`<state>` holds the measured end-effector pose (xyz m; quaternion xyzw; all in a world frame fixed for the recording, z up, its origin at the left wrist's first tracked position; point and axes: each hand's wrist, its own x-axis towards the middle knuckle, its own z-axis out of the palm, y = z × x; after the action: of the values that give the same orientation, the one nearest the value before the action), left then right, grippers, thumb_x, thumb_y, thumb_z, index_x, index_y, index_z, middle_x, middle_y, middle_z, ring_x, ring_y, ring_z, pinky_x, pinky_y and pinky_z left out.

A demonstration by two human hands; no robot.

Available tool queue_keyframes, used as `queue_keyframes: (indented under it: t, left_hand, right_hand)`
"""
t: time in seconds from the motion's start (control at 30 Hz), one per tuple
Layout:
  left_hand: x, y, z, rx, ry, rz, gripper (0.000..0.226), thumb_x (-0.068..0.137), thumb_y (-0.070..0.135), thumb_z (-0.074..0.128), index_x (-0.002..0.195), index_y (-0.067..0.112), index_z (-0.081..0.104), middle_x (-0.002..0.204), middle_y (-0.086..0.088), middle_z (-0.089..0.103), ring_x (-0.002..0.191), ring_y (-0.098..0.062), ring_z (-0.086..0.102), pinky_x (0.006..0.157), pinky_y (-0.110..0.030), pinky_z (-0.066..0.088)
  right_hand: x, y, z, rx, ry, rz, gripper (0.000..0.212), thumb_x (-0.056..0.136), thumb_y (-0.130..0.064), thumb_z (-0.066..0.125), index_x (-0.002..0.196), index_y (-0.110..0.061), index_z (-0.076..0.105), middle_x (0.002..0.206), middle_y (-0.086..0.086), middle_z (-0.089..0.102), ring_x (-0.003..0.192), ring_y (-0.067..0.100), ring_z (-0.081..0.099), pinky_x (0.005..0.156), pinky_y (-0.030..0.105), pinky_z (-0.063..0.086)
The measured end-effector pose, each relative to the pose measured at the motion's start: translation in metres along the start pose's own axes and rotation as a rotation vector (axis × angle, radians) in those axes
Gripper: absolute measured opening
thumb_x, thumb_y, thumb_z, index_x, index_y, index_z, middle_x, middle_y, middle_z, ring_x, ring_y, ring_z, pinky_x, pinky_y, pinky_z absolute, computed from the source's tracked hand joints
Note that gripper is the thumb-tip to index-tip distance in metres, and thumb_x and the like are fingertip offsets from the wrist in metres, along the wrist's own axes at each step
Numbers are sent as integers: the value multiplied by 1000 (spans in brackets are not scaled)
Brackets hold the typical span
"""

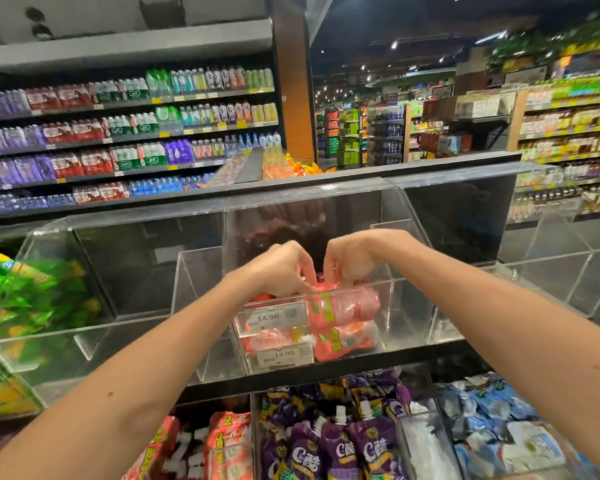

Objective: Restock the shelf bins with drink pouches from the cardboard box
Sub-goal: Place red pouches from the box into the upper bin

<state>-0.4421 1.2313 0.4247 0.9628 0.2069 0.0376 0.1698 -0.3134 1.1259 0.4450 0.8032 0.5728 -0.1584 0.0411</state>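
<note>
Against the front wall of the clear acrylic shelf bin (409,317), pink plastic drink pouches (347,306) are pinched by the curled fingers of the left hand (284,268) and the right hand (352,259), seemingly to be settled on the pile.

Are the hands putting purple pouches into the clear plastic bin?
No, the left hand and right hand hold pink drink pouches in the clear plastic bin; the purple spouted pouches lie one shelf lower.

I count two hands (279,270) (352,259), two price tags (269,317) (284,355) and three upright purple pouches (340,448); the pink pouches (345,306) blur, at least two.
</note>
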Motion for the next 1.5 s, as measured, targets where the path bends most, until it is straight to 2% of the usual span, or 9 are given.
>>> queue_keyframes:
  t: [0.13,0.23,0.4,0.47,0.6,0.9,1.17,1.33,1.5]
  left_hand:
    - [18,9,8,97,-138,-28,9,76,32,85,82,29,79,128,-5,67,134,-18,48,107,-34,45]
    - [22,7,5,52,-361,-78,32,83,39,79,108,20,76,161,-19,22,145,-23,32,112,-35,38]
    - [26,-7,9,-2,-423,-79,36,96,44,61,120,20,72,154,-9,42,139,-26,41,115,-44,36]
    - [23,-11,8,29,-326,-22,24,88,51,63,100,37,77,152,-6,46,141,-24,41,115,-45,36]
    - [1,-3,-4,-212,30,100,13,88,36,70,80,28,77,82,0,76,78,-19,70,70,-36,61]
    - [-119,98,60,-439,572,358,7,88,25,72,82,26,70,61,12,62,55,0,52,54,-14,40]
    - [-137,307,286,-791,111,448,14,82,29,74,79,26,61,66,-3,62,58,-8,53,54,-26,42]
    - [-134,463,411,-772,-296,568,20,86,17,73,80,31,60,70,-3,64,60,-7,55,57,-21,44]
    - [-127,585,513,-550,-668,668,24,82,6,67,91,28,63,84,5,69,77,-7,62,71,-13,46]
  right_hand:
    - [11,-3,8,-156,-49,113,25,76,-23,81,99,-18,73,81,-3,68,79,23,68,71,35,57]
    - [16,-4,14,-132,7,158,31,75,-25,84,101,-12,74,71,-3,64,66,18,63,61,26,50]
    - [9,-2,20,-53,65,223,22,76,-27,83,89,-11,75,69,1,70,61,17,69,53,24,50]
    - [2,-5,22,-9,172,231,21,78,-32,78,78,-12,74,63,2,69,60,18,69,50,26,50]
    - [-24,-18,22,198,531,177,18,89,-30,64,82,-16,73,76,8,66,81,28,67,63,29,43]
    - [-187,2,143,496,1127,-103,18,89,-30,60,84,-16,71,74,-8,68,66,9,62,63,27,50]
    - [-380,123,377,706,1253,555,11,83,-18,69,93,-22,70,88,-10,71,78,7,64,73,20,49]
    - [-517,212,449,673,1037,1023,6,91,-21,67,91,-19,72,81,-5,70,75,15,63,71,35,49]
    - [-605,280,489,807,893,1318,15,98,-27,58,105,-19,69,83,-9,64,87,14,63,66,23,38]
